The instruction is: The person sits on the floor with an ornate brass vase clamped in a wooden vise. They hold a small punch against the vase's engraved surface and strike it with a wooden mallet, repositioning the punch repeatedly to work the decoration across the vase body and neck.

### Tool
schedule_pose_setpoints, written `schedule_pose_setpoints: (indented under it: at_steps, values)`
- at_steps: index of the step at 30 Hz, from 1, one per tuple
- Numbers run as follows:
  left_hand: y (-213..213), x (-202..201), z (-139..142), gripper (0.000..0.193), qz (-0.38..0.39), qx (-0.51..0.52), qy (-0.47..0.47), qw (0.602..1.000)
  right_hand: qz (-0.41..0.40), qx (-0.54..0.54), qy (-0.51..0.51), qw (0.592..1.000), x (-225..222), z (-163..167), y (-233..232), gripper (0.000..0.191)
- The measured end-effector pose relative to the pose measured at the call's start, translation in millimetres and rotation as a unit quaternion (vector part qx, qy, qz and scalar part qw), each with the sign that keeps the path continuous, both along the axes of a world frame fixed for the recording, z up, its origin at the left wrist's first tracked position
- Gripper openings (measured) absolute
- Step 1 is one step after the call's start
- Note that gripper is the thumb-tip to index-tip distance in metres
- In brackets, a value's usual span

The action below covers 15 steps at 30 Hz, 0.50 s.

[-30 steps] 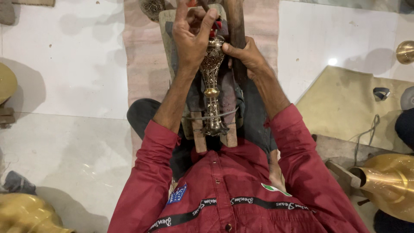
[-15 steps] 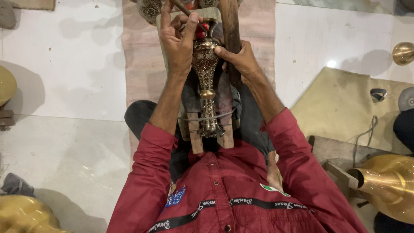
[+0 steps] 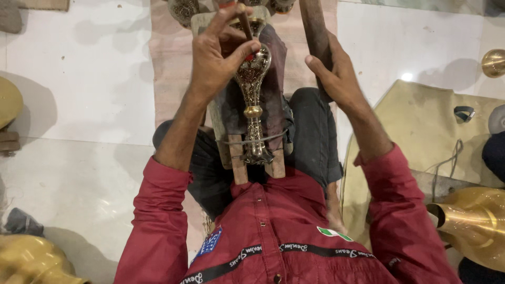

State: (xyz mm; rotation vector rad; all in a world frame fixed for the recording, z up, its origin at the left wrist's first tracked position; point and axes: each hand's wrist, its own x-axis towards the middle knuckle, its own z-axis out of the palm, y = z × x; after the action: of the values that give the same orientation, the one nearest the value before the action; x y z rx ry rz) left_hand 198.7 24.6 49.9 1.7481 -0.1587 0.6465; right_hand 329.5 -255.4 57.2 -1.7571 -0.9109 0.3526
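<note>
An engraved brass vase (image 3: 253, 100) lies lengthwise on a wooden cradle (image 3: 235, 158) on my lap, tied down by a thin wire near its foot. My left hand (image 3: 215, 58) pinches a thin chisel-like tool with a red mark (image 3: 245, 26) against the vase's bulging body. My right hand (image 3: 336, 73) is wrapped around a thick wooden stick (image 3: 315, 29), held upright to the right of the vase and apart from it. I sit on the floor in a red shirt.
A pink mat (image 3: 168, 68) lies under the cradle on the white tiled floor. More brass pieces are around: a large vessel (image 3: 476, 226) at right, a small ball (image 3: 494, 62) far right, objects at bottom left (image 3: 26, 260). A tan sheet (image 3: 421, 126) is beside me.
My right hand has let go of the vase's side and swung out to the right with the wooden stick. My left hand stays on the tool at the vase body. The view has shifted closer.
</note>
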Motion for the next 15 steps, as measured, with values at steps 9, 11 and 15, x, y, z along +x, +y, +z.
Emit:
schedule_pose_setpoints:
  at_steps: [9,11,15]
  values:
    - [-18.2,-1.0,6.5,0.053,0.097,0.135,0.029,0.986,-0.009,-0.262,-0.386,0.885,2.3,29.1,-31.2,0.062]
    - [-19.4,-1.3,7.4,0.053,0.106,0.151,0.016,0.983,0.004,-0.286,-0.453,0.844,7.1,35.0,-28.3,0.061]
    - [-23.3,-0.3,8.1,0.052,0.113,0.117,0.043,0.986,-0.028,-0.326,-0.537,0.778,16.6,63.4,-23.2,0.043]
